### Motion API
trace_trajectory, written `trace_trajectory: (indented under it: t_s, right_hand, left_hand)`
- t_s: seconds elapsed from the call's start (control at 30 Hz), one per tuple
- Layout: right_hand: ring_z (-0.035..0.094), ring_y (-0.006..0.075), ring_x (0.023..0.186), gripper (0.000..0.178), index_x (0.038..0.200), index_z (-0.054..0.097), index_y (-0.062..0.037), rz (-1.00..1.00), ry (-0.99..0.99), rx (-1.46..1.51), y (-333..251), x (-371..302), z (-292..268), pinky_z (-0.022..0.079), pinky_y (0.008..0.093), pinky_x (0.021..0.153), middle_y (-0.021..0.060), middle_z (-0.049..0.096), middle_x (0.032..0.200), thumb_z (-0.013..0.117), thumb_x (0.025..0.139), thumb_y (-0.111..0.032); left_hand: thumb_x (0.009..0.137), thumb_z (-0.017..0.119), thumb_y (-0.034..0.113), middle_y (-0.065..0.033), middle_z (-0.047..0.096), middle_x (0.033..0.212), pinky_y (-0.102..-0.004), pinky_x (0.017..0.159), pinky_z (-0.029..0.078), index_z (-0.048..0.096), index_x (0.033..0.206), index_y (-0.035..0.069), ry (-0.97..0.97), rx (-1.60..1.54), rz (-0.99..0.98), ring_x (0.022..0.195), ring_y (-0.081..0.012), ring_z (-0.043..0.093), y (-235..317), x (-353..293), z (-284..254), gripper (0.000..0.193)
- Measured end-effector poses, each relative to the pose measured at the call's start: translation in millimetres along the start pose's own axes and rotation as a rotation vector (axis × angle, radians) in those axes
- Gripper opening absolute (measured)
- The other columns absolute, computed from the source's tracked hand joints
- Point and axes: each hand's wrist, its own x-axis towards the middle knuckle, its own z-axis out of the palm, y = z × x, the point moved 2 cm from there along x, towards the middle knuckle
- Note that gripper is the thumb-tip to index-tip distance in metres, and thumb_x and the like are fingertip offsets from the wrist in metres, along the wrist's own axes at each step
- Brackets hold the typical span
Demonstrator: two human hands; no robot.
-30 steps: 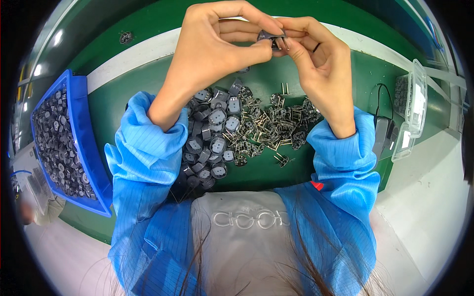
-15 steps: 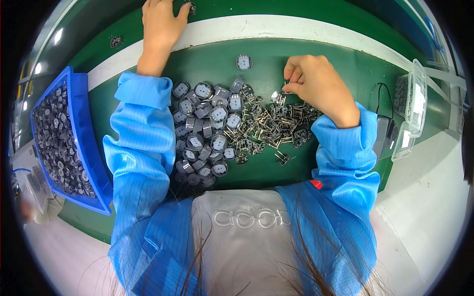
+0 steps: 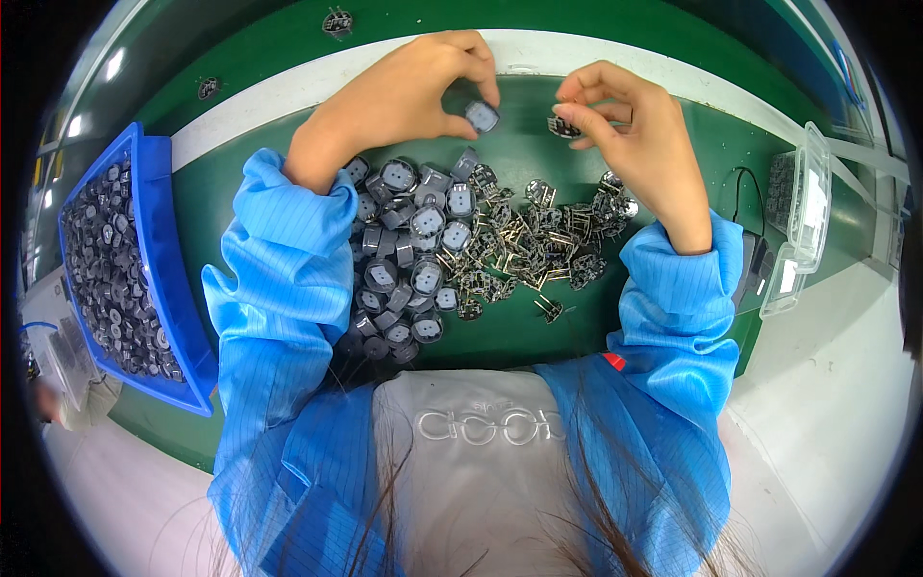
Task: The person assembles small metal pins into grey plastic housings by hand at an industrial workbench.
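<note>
My left hand (image 3: 409,93) is closed at the fingertips around a grey plastic housing (image 3: 483,117), with its pale face turned up. Just to the right, my right hand (image 3: 635,125) pinches a small round circuit board with metal pins (image 3: 565,127) between thumb and fingers. Below my left hand lies a heap of grey housings (image 3: 409,245). Against it on the right spreads a tangled pile of circuit boards with pins (image 3: 529,240). One loose circuit board (image 3: 548,308) sits apart, nearer to me.
A blue bin (image 3: 159,260) full of grey parts stands at the left. Across a white rail (image 3: 240,108), assembled-looking dark parts (image 3: 337,22) lie on a green strip. At the right are a clear plastic box (image 3: 810,197) and a dark device with a cable (image 3: 755,260).
My left hand has come back from the far green strip, leaving a part there, and grasped the lone housing. My right hand has lifted a circuit board. Parts on the strip have shifted left.
</note>
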Motion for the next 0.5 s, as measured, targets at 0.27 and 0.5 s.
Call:
trace_trajectory:
  t_s: [0.27,0.5]
  right_hand:
    - [0.070,0.0160,0.074,0.012,0.090,0.069,0.0012,-0.221,0.249,0.327,-16.4,-3.4,13.4,0.057,0.0266,0.068,0.0078,0.069,0.084,0.073,0.079,0.000]
    - [0.070,0.0192,0.072,0.009,0.084,0.068,0.0003,-0.372,0.372,0.048,-26.3,-6.5,14.8,0.058,0.0285,0.066,0.0082,0.068,0.086,0.073,0.077,0.002]
  left_hand:
    - [0.072,0.077,-0.004,-0.0064,0.069,0.091,-0.0251,0.077,0.056,0.064,0.095,-0.003,0.289,-0.604,-0.232,0.082,-0.0121,0.069,40.3,7.5,-11.7,0.027]
    - [0.073,0.079,-0.002,-0.0070,0.069,0.088,-0.0235,0.074,0.055,0.065,0.093,-0.003,0.307,-0.537,-0.166,0.081,-0.0118,0.069,48.8,2.9,-19.1,0.025]
